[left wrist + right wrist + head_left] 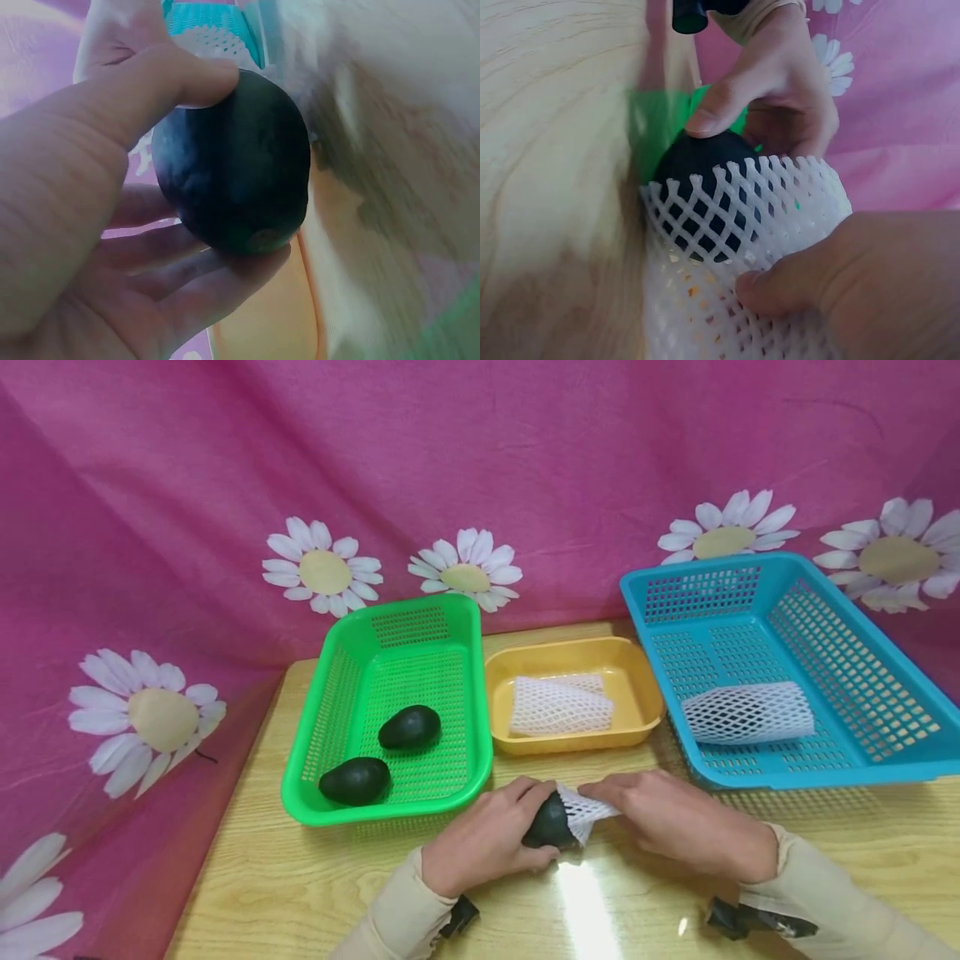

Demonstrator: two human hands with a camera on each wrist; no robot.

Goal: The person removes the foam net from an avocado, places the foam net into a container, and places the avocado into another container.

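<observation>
My left hand [498,831] grips a dark avocado [550,823] between thumb and fingers, just above the table in front of the baskets. In the left wrist view the rounded end of the avocado [232,165] faces the camera. A white foam net sleeve [585,812] covers the avocado's other end. My right hand [667,818] pinches that sleeve, its thumb lying on the mesh in the right wrist view. There the sleeve [742,225] spreads wide around the dark fruit, and the fruit shows through its diamond holes.
A green basket [300,793] at left holds two avocados [409,727]. In the middle, a yellow tray [573,745] contains foam net sleeves [561,706]. The blue basket [817,772] on the right has a netted piece [750,713] in it. A pink flowered cloth [525,460] hangs behind.
</observation>
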